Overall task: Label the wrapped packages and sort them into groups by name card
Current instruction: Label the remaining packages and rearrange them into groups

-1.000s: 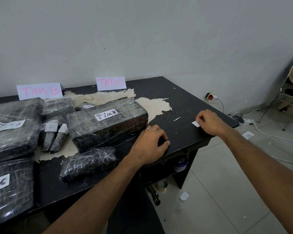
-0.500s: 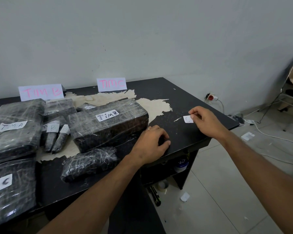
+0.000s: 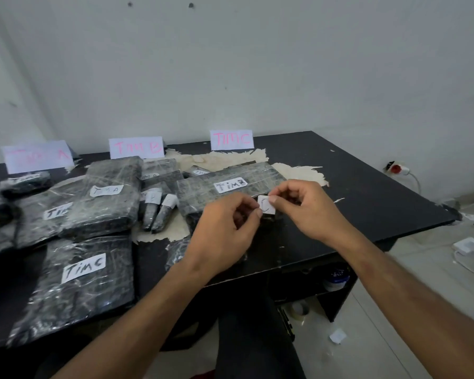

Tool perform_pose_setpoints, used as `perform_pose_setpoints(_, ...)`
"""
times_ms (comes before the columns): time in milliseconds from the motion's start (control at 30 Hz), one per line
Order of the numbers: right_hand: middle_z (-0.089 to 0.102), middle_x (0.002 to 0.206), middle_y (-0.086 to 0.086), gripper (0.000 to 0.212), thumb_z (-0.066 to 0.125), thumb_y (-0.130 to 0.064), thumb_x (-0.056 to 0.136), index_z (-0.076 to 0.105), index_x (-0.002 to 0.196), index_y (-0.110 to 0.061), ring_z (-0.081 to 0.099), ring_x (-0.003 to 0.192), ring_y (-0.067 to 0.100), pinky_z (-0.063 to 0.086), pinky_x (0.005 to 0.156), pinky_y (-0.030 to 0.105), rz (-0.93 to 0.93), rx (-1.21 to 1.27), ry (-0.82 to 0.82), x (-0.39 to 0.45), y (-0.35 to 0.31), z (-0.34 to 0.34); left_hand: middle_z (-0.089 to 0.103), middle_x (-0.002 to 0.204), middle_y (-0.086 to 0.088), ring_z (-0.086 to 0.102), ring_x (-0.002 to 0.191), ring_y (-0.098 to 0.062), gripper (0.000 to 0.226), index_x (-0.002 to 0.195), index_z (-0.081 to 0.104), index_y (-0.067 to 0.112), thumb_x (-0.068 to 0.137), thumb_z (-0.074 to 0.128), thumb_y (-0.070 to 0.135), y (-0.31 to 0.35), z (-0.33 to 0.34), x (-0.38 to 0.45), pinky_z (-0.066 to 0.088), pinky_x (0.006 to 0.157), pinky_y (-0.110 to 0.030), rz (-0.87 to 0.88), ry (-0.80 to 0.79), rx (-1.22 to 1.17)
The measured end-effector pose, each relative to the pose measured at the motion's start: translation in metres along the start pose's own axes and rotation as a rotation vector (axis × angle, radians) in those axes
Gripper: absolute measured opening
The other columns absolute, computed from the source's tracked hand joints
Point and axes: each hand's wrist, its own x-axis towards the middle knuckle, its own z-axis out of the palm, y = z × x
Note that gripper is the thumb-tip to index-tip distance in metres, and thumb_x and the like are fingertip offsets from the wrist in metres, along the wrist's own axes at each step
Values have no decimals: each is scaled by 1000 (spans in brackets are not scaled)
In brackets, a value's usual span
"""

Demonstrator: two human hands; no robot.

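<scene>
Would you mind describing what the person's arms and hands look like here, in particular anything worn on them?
Both forearms are bare as far as the frame shows: no sleeves, gloves, watch or wristband in view. The left hand and the right hand are ungloved too. No ring shows on the fingers that can be seen from this angle, though some are curled out of sight. No markings stand out.

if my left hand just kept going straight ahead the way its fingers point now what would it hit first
Probably the small white paper label that the left hand and right hand pinch together; past it, likely the long black plastic-wrapped package marked TIM B. Depth is unclear from one view.
</scene>
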Motion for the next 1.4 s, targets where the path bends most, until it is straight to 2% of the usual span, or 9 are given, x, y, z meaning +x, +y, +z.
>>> perform_pose_setpoints(167,76,84,-3,4,75,-18,93,77,95,-16,71,78,14,56,74,22,-39,64,-150,-3,-26,51,68,81,13,61,63,-10,9,96,67,35,94,72,28,-21,-53,-27,44,53,-13,-97,126,62)
perform_pose_setpoints(367,75,84,1,6,74,-19,94,78,98,-15,70,78,17,57,73,28,-15,51,-258,-4,-35,88,70,87,19,60,60,-15,16,94,70,39,91,76,25,-44,-85,-54,45,55,-14,-159,113,143)
perform_pose_setpoints(533,75,83,-3,5,74,-20,94,78,95,-18,69,77,11,55,70,20,-11,-7,-262,-5,-34,97,66,95,17,58,66,-19,10,99,74,41,89,74,38,-52,-85,-62,45,61,-20,-132,1,191)
perform_pose_setpoints(667,73,79,-3,4,74,-21,94,78,94,-18,64,67,6,52,62,18,-35,-33,-257,-5,-33,99,63,95,16,56,68,-16,20,102,75,41,87,66,51,-53,-83,-62,47,61,-27,-120,1,220)
perform_pose_setpoints(767,69,73,-9,3,74,-22,93,77,92,-21,59,59,0,46,56,14,-63,-65,-240,-6,-31,101,62,95,18,58,69,-12,21,103,74,41,88,65,52,-50,-82,-61,52,63,-36,-122,-8,260)
perform_pose_setpoints(967,67,71,-13,6,78,-26,90,76,95,-24,55,55,3,45,54,16,-151,-154,-214,-9,-31,105,60,94,18,56,71,-5,18,106,75,41,90,68,45,-44,-80,-61,52,63,-36,-131,-20,316)
perform_pose_setpoints(1067,65,80,-10,19,81,-31,87,72,103,-24,57,62,5,48,58,18,-134,-175,-179,-11,-29,103,58,95,17,56,74,-4,19,111,75,40,93,70,39,-43,-79,-61,52,65,-37,-146,-33,335)
perform_pose_setpoints(1233,55,92,-13,19,72,-41,93,76,107,-28,53,85,1,40,71,13,-228,-277,-184,-17,-24,103,56,91,13,56,76,-6,23,115,77,35,94,69,41,-42,-78,-60,51,67,-36,-153,-42,374)
perform_pose_setpoints(1400,51,100,-15,33,68,-50,93,74,121,-34,48,101,8,39,89,20,-212,-303,-267,-19,-15,95,54,90,14,54,77,-2,24,116,77,35,94,69,41,-45,-78,-60,41,64,-22,-169,-52,339)
